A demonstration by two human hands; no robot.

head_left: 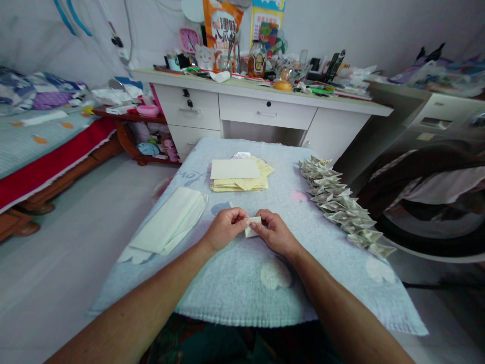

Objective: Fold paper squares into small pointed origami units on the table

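Small paper piece (249, 233) pinched two-handed

Left hand (227, 227) and right hand (276, 232) are both gripping it by fingertips, over the tabletop (235, 283), on the person's side of the yellow paper stack (223, 185). Probably feather-light, crisp at creases, easily torn; opposite edges should be giving the best hold, pinching lightly.
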